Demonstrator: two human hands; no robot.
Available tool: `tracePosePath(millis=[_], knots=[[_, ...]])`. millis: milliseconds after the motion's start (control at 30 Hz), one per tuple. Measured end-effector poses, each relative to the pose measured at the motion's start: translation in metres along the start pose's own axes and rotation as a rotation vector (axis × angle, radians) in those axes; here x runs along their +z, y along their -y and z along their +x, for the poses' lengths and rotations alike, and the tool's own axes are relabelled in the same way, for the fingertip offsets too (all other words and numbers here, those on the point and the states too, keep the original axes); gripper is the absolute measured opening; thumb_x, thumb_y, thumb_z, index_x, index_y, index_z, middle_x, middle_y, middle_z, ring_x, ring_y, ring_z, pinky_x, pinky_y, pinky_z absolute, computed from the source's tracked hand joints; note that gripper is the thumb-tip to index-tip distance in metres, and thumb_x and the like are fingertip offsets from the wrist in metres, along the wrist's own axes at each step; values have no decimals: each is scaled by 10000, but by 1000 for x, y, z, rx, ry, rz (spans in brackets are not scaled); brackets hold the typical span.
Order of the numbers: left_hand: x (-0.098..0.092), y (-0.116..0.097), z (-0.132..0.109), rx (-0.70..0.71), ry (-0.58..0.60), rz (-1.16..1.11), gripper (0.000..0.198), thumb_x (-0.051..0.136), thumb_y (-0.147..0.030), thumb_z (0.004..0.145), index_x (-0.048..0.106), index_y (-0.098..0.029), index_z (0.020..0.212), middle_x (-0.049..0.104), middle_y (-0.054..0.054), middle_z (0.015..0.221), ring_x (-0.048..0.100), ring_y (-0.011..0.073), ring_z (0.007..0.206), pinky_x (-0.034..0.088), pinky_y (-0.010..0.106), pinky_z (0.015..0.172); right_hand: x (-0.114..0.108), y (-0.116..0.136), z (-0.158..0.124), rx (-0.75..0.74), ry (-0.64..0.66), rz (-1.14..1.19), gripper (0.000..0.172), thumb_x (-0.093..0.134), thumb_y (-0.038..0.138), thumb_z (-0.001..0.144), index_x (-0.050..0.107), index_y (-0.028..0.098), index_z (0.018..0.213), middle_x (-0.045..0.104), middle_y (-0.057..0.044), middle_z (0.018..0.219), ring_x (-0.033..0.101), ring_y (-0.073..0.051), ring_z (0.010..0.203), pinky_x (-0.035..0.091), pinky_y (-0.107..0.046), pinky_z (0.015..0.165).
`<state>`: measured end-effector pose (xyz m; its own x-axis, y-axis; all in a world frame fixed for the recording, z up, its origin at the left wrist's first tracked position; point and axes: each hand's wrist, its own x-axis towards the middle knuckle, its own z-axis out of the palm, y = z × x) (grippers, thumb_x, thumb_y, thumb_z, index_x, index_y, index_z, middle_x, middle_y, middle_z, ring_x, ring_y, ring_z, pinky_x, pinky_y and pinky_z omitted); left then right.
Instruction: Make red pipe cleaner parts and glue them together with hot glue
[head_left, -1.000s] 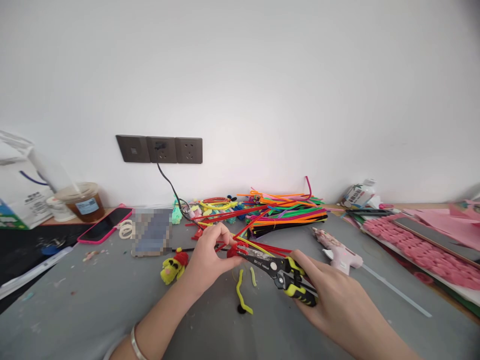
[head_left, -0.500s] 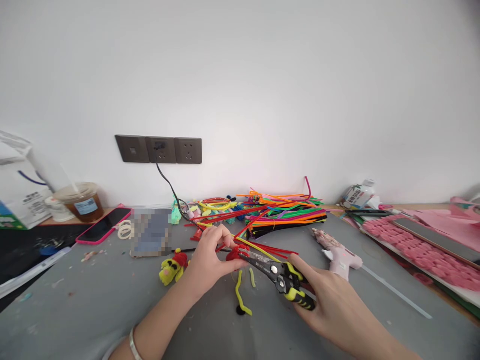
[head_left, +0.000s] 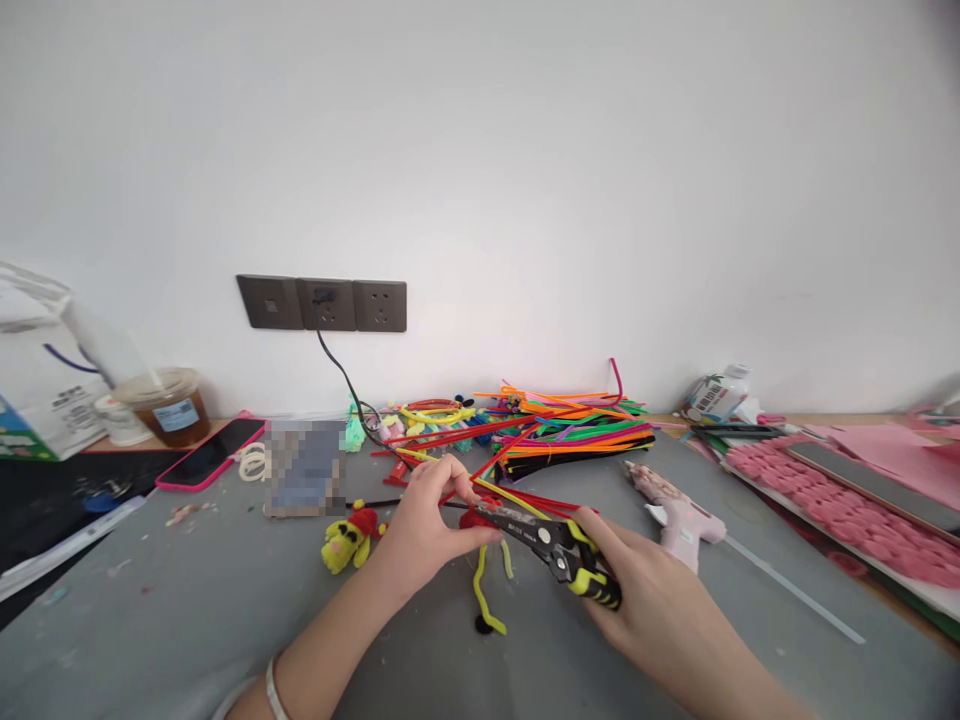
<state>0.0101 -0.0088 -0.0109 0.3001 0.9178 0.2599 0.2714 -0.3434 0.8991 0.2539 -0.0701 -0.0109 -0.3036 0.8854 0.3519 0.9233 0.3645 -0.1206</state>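
My left hand pinches a small red pipe-cleaner piece just above the grey table. My right hand grips the yellow-and-black handles of a pair of pliers, whose jaws meet the red piece at my left fingertips. A bent yellow pipe cleaner lies on the table right below the pliers. A small yellow and red pipe-cleaner figure sits to the left of my left hand.
A heap of coloured pipe cleaners lies behind my hands. A pink glue gun rests to the right, pink felt sheets beyond it. At the left are a pink-cased phone, a lidded drink cup and wall sockets.
Both hands have stayed together on the red piece. The pliers' handles have closed a little in my right hand, and the view has shifted slightly.
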Motion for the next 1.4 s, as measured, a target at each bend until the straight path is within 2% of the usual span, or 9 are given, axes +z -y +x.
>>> tracePosePath(millis=[133,233,367,500,667,833,1033,1400], knots=[[0,-2,0,-6,10,-15,435,818,-335,675,406,-232,769,602,13,880,531,232,917,403,347,836,-8,-3,3,-34,-102,-51,367,535,158,685,558,215,1047,683,-89,916,654,-293,827,480,-343,678],[-1,-5,-1,5,-8,-18,416,807,-347,695,419,-230,785,581,12,876,524,221,906,397,333,825,-18,-6,4,-12,-132,-18,318,543,169,691,548,225,1004,668,-78,884,642,-274,796,466,-318,647],[-2,-9,0,30,-42,-37,414,795,-314,710,395,-229,773,526,-10,856,511,186,847,384,304,793,-27,-8,5,69,-109,51,263,534,191,719,523,234,978,679,-70,868,645,-249,734,462,-290,583],[-3,-9,1,45,-58,-20,425,799,-306,712,385,-230,770,486,-29,819,499,170,809,372,284,757,-26,-4,4,33,-61,59,276,521,161,720,536,245,983,680,-50,854,647,-237,732,464,-284,588],[-3,-7,-1,10,-12,-39,418,794,-266,707,383,-231,773,578,-3,892,559,204,941,396,304,829,-17,-1,2,-16,-52,3,387,535,151,690,541,231,1069,680,-68,906,641,-271,805,475,-331,665],[-2,-7,-2,-30,-15,-51,408,781,-186,680,387,-231,778,606,-15,895,570,183,890,409,296,827,-12,-2,2,-46,-76,-51,399,525,140,664,531,226,1054,676,-70,881,644,-275,797,462,-327,649],[-2,-10,-1,-3,-22,-65,433,800,-243,677,374,-231,753,585,-35,812,590,181,847,423,289,799,-15,0,3,-39,-66,-71,321,510,131,664,494,248,962,698,-35,843,664,-239,725,444,-280,573],[0,-8,-1,-16,4,-114,469,833,-273,661,374,-232,753,584,-24,806,614,191,856,448,304,815,-19,-3,7,-58,9,-39,274,484,100,662,461,257,886,677,-1,736,657,-219,635,397,-248,509]])
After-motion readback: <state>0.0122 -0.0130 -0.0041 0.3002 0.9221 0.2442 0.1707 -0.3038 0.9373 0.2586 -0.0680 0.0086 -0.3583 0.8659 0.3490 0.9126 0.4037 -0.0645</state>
